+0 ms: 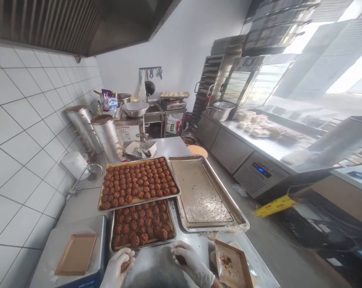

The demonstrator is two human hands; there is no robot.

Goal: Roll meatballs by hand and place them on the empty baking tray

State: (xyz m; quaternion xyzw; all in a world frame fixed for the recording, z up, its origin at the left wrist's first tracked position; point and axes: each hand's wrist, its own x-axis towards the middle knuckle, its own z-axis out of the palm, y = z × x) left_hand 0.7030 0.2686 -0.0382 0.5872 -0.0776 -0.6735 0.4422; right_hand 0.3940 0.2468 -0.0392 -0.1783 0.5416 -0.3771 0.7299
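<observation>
Empty tray at 1 o'clock. Two trays of brown balls at 12 o'clock, the farther overlapping the nearer tray. Left hand, gloved, at 7 o'clock, curled around a brown ball. Right hand, gloved, at 5 o'clock, fingers closed on a dark piece.

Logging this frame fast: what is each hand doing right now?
Left hand: gloved, curled shut on a brown ball.
Right hand: gloved, curled shut on a dark brown piece.
</observation>
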